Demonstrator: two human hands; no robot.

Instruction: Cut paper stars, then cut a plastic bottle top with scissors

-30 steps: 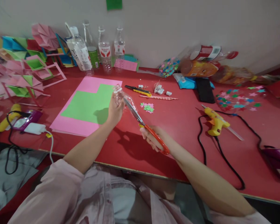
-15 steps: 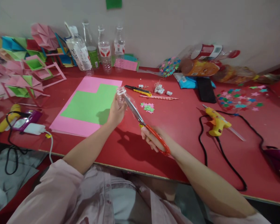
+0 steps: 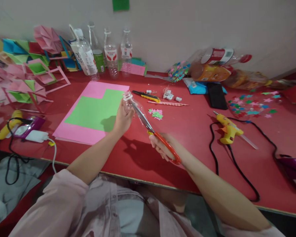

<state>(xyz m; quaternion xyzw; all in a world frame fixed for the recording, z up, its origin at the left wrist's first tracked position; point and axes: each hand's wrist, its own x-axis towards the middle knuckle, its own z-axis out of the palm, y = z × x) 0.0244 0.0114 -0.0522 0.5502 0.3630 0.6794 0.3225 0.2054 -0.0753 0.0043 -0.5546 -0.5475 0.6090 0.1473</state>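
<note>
My left hand (image 3: 122, 118) is closed round a small clear plastic bottle (image 3: 131, 102), held tilted above the red table (image 3: 192, 131) with its open neck up and to the left. My right hand (image 3: 162, 146) grips the orange handles of a pair of scissors (image 3: 155, 133). The steel blades reach up-left and lie against the bottle's side. Under the left hand lie a green paper sheet (image 3: 96, 112) on a pink sheet (image 3: 79, 131).
A yellow glue gun (image 3: 228, 129) with black cable lies at right. A yellow utility knife (image 3: 146, 95), a straw (image 3: 167, 103), paper stars (image 3: 157, 114) and a black phone (image 3: 216, 95) sit behind. Bottles (image 3: 86, 56) and folded paper shapes (image 3: 27, 72) line the back left.
The bottle's neck has swung slightly right and the scissor blades have slid closer along the bottle. Both hands stay almost in place.
</note>
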